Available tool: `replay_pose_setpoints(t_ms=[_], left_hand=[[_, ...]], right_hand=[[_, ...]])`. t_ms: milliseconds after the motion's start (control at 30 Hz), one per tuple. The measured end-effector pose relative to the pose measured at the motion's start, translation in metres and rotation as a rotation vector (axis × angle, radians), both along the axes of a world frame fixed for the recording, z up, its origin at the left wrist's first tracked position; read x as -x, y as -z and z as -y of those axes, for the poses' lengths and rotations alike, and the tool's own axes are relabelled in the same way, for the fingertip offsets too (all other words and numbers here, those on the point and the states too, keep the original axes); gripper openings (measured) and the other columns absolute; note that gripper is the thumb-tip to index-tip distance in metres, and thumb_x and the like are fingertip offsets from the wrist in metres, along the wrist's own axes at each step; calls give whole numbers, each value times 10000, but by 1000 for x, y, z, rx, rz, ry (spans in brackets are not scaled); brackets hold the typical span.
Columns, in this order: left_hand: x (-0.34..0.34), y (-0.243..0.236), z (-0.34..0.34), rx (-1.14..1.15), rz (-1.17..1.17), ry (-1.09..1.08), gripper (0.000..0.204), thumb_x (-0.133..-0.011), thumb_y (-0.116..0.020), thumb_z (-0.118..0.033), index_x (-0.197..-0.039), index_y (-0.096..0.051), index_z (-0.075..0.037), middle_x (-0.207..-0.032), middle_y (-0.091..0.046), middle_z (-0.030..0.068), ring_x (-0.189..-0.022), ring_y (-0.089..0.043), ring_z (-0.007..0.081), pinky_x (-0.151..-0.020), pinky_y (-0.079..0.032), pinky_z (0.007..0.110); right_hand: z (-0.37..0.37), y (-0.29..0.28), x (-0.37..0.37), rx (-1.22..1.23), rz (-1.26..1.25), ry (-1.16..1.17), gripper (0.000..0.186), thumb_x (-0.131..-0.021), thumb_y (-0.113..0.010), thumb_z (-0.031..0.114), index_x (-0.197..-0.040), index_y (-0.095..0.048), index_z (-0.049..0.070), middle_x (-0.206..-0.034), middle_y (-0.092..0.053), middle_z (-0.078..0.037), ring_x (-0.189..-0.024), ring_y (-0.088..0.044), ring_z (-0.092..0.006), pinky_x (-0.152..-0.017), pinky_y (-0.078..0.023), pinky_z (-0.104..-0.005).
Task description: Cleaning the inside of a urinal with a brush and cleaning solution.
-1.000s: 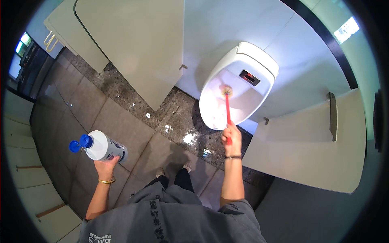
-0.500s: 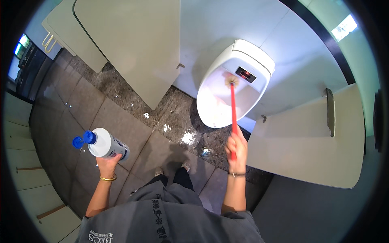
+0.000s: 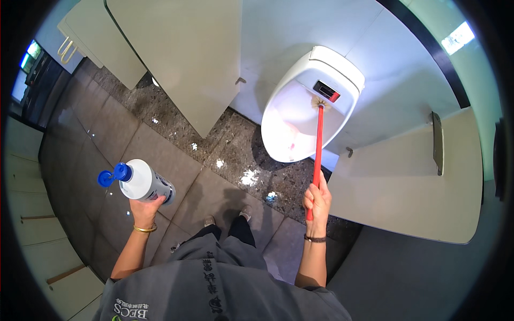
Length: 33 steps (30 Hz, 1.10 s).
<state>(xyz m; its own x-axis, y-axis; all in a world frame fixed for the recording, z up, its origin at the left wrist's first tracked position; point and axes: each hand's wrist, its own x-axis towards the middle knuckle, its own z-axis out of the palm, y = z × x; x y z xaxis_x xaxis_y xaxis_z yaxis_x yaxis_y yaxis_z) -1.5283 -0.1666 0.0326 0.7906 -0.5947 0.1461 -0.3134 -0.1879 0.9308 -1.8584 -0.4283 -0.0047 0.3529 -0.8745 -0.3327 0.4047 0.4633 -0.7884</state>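
My right hand (image 3: pixel 317 202) is wrapped round the lower end of a toilet brush (image 3: pixel 319 144) with a long red handle. Its tan bristle head rests inside the white urinal (image 3: pixel 278 128), against the back wall below the dark sensor panel (image 3: pixel 326 91). Pink liquid or reflection shows low in the bowl. Out to the left, my left hand (image 3: pixel 143 211) grips a white bottle (image 3: pixel 140 182) round its side. The bottle's blue flip cap (image 3: pixel 122 171) is open, and it tilts with its top toward the upper left.
A beige partition (image 3: pixel 182 59) stands left of the urinal, and another partition (image 3: pixel 412 182) stands at the right. Speckled dark stone (image 3: pixel 227 142) runs below the urinal, with grey floor tiles (image 3: pixel 155 147) in front. Cabinets (image 3: pixel 48 230) line the far left.
The brush head has shifted right and slightly up inside the urinal, with my right hand moving a little right. My left hand has raised the bottle slightly, its grip unchanged.
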Motion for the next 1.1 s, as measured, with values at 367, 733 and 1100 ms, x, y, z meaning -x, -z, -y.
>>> replay_pose_setpoints(t_ms=[367, 733, 1100], left_hand=[[8, -3, 0, 11, -8, 9, 769, -555, -829, -94, -1201, -424, 3, -1135, -540, 91, -1021, -542, 213, -902, -428, 339], [14, -11, 3, 17, -52, -15, 763, -562, -814, -61, -1213, -421, -1, -1137, -529, 92, -1046, -528, 218, -913, -426, 343], [11, -9, 9, -23, -41, 13, 798, -556, -831, -104, -1222, -405, 6, -1146, -524, 101, -1045, -527, 219, -902, -431, 337]], right_hand=[[-22, -15, -71, 15, -69, -105, 593, -864, -456, -16, -1406, -236, 87, -608, -414, 40, -444, -375, -30, -356, -321, -187], [-32, 1, -111, -68, 66, -82, 541, -868, -439, -8, -1372, -247, 29, -644, -380, 32, -496, -378, -48, -391, -330, -186], [22, 10, -60, -129, 50, 15, 472, -887, -453, 40, -1345, -356, 100, -562, -339, 71, -406, -313, -20, -357, -243, -174]])
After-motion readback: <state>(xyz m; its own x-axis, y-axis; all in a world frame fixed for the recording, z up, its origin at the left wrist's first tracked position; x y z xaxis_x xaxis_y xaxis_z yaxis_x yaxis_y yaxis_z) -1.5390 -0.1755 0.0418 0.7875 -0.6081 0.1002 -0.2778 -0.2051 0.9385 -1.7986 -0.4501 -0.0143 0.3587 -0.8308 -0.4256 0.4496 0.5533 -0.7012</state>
